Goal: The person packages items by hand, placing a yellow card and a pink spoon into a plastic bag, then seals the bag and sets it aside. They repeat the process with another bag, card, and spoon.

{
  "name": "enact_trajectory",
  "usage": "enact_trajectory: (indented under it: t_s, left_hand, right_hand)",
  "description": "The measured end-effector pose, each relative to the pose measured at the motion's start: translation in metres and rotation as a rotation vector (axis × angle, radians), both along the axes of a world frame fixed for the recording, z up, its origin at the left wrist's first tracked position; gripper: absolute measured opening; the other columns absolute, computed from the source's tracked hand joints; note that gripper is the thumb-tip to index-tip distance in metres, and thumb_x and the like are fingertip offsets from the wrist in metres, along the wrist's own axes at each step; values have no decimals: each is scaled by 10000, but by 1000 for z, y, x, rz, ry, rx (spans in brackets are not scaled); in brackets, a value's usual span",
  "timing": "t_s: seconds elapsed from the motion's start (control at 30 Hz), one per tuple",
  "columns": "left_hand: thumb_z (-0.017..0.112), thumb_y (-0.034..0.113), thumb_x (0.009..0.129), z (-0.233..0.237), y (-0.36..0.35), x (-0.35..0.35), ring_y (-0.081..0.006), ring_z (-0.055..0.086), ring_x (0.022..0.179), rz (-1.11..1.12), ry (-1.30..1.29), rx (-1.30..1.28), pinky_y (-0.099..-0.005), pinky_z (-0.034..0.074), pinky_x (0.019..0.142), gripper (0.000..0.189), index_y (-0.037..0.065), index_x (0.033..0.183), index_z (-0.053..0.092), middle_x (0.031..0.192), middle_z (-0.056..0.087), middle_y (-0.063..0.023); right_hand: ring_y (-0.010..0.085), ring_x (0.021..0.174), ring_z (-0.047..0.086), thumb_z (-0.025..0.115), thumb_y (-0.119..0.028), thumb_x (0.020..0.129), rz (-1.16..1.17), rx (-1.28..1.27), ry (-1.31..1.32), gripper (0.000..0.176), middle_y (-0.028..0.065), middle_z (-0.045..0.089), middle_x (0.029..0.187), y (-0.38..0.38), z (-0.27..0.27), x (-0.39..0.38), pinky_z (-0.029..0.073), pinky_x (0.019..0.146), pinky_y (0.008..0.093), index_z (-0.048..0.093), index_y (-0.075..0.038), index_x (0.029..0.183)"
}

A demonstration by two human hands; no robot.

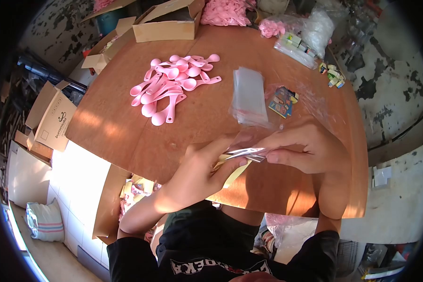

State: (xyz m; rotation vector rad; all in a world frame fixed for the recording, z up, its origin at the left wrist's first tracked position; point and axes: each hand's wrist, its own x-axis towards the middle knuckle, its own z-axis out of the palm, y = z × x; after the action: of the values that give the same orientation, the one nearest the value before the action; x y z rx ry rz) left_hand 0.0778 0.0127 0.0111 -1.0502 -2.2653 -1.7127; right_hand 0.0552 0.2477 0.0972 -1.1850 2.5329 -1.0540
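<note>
Close to the table's near edge, a clear plastic bag (249,136) is stretched between my two hands. My left hand (203,170) pinches its left side, and a pale yellow strip (235,176) shows below that thumb. The fingers and thumb of my right hand (305,148) are closed on the bag's right side. Just beyond the hands lies a stack of clear plastic bags (249,94). Right of the stack are printed cards (282,101), blue on top. Farther left, pink measuring spoons (171,87) sit in a loose pile.
A cardboard box (167,29) stands at the far table edge beside a bag of pink pieces (225,11). Clear plastic packs (296,49) and small cards (332,75) lie at the far right. More cardboard boxes (54,117) are left of the wooden table (197,122).
</note>
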Motion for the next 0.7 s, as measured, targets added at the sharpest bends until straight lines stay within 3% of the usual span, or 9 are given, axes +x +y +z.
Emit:
enact_trajectory:
  t_s: [0.07, 0.13, 0.23, 0.37, 0.43, 0.5, 0.53, 0.7]
  left_hand:
    - [683, -20, 854, -15, -12, 14, -222, 677, 998, 29, -143, 55, -298, 531, 852, 418, -60, 1241, 532, 1140, 663, -175]
    - [673, -54, 857, -31, -22, 27, -186, 665, 987, 69, -336, 199, -281, 527, 855, 404, -79, 1227, 512, 1067, 681, -163]
    - [670, -57, 856, -49, -31, 39, -174, 661, 971, 156, -418, 365, -275, 525, 838, 426, -64, 1246, 499, 1015, 692, -157]
    - [658, -45, 870, -57, -40, 38, -186, 665, 976, 180, -562, 468, -264, 519, 810, 410, -56, 1248, 500, 1008, 694, -157]
    - [662, -34, 876, -62, -42, 34, -158, 655, 980, 145, -593, 480, -252, 519, 839, 396, -92, 1242, 521, 1076, 679, -164]
    - [640, -57, 879, -68, -43, 28, -205, 659, 1012, 106, -504, 449, -311, 521, 881, 413, -64, 1263, 489, 1063, 678, -167]
    - [636, -64, 879, -67, -44, 29, -204, 655, 1022, 108, -519, 445, -309, 514, 893, 414, -62, 1267, 493, 1077, 674, -164]
    - [647, -62, 873, -71, -49, 25, -191, 666, 992, 56, -493, 375, -290, 507, 870, 426, -63, 1274, 504, 1062, 688, -177]
  right_hand:
    - [153, 644, 645, 673, -80, 877, 26, -44, -15, 201, 112, 710, 811, 10, 0, -3, 490, 594, 272, 709, -25, 1067]
    - [112, 764, 642, 649, -51, 903, -117, -265, -91, 178, 77, 718, 914, 17, -4, -10, 518, 666, 246, 696, 11, 1063]
    - [124, 848, 638, 630, -27, 912, -225, -216, 8, 171, 88, 698, 968, 18, -9, -26, 527, 724, 248, 683, 37, 1062]
    - [105, 825, 624, 624, -60, 912, -326, -86, -118, 159, 69, 689, 929, -3, -34, -56, 514, 719, 255, 690, 24, 1029]
    - [118, 828, 643, 649, -73, 894, -294, -33, -49, 152, 73, 703, 904, -15, -52, -77, 508, 731, 262, 696, 11, 1011]
    - [121, 795, 650, 667, -99, 874, -243, 60, 52, 170, 83, 706, 860, -30, -67, -95, 517, 710, 275, 694, 15, 998]
    - [221, 727, 667, 677, -105, 827, -263, 32, 110, 149, 119, 703, 822, -38, -76, -106, 512, 700, 330, 707, -8, 936]
    - [271, 733, 664, 674, -126, 811, -311, 86, 350, 122, 129, 698, 819, -70, -94, -159, 509, 700, 379, 712, -43, 893]
